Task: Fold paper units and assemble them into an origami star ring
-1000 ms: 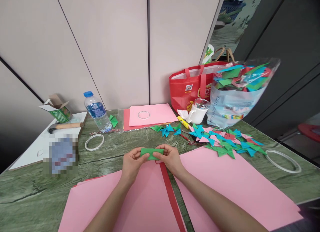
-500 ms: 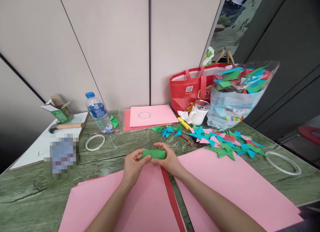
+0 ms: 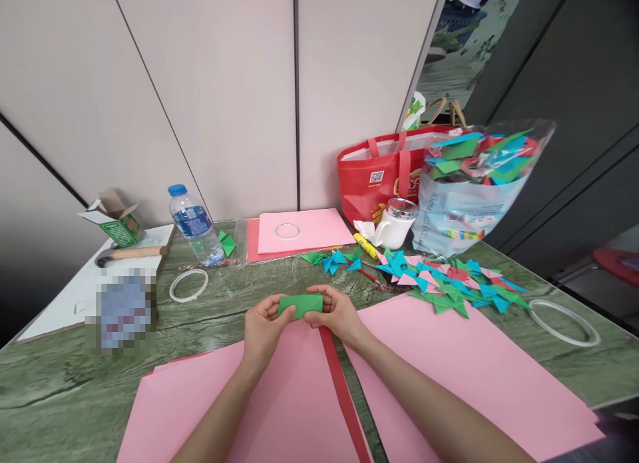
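Observation:
A small green folded paper rectangle [image 3: 301, 306] is held up between my two hands. My left hand [image 3: 262, 326] pinches its left end, thumb in front and fingers behind. On the other end, my right hand [image 3: 341, 315] grips it the same way, thumb across the lower right corner. Beneath the hands lies a stack of pink paper sheets [image 3: 269, 396], with red sheets showing along its edge. A second pink paper stack [image 3: 464, 376] lies to the right, under my right forearm.
Folded paper pieces [image 3: 449, 283] in several colours lie beyond the right stack, with a clear bag [image 3: 464, 197] of more behind. A white mug [image 3: 394, 227], red tote bag [image 3: 364, 183], water bottle [image 3: 194, 227], tape ring [image 3: 189, 285] and hammer [image 3: 132, 253] are also around.
The green paper has shifted slightly left and tilted to show more of its front. My right fingers have moved in closer against its right end.

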Available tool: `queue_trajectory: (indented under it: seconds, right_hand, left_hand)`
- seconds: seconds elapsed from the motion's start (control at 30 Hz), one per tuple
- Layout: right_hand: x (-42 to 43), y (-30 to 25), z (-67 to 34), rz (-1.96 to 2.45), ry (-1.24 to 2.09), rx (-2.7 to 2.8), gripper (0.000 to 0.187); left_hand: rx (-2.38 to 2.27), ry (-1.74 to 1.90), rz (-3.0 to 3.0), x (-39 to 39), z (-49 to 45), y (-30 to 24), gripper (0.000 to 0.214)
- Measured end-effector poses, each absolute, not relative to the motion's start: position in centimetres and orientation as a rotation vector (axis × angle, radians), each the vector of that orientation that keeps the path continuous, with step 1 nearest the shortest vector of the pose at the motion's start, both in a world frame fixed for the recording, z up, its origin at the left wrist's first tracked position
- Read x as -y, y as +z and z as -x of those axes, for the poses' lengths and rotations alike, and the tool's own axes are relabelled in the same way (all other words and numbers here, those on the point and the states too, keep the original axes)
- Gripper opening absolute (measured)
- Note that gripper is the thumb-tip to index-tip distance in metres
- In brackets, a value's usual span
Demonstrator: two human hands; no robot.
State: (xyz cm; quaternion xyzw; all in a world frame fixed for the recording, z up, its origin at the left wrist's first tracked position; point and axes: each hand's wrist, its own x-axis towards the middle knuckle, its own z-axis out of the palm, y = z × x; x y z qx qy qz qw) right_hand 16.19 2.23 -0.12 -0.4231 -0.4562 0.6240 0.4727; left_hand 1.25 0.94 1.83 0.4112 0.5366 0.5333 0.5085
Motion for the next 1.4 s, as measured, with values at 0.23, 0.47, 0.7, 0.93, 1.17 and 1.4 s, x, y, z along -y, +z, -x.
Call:
queue_trajectory:
  seconds: [0.23, 0.47, 0.7, 0.93, 1.17, 1.4]
  right_hand:
    - [-2.03, 0.13, -16.28, 1.054, 1.542, 1.137, 0.048]
    - [-2.11, 0.22, -16.25, 1.088, 1.451, 1.263, 0.04]
    - [-2.31, -0.05, -16.33, 0.997, 1.476, 1.299, 0.04]
    - [-2.38, -0.1, -16.51, 0.976, 1.553, 1.197, 0.048]
    - [-2.45, 0.3, -16.95, 1.044, 1.564, 1.184, 0.049]
    - [-1.86, 0.46, -16.47, 1.098, 1.304, 1.455, 0.041]
  left_hand:
    - [-1.231, 1.157, -1.023, -0.89, -0.91, 2.05, 0.022]
    - [-1.261, 1.058, -0.972, -0.66, -1.06, 2.28, 0.027]
    - [-1.251, 1.055, -0.942, -0.88, -0.73, 2.4, 0.03]
    - [-1.192, 1.036, -0.922, -0.8, -0.6, 2.45, 0.031]
    - [-1.21, 1.031, -0.967, -0.71, -0.73, 2.52, 0.029]
    - [-1.271, 1.051, -1.085, -0.79, -0.8, 2.34, 0.022]
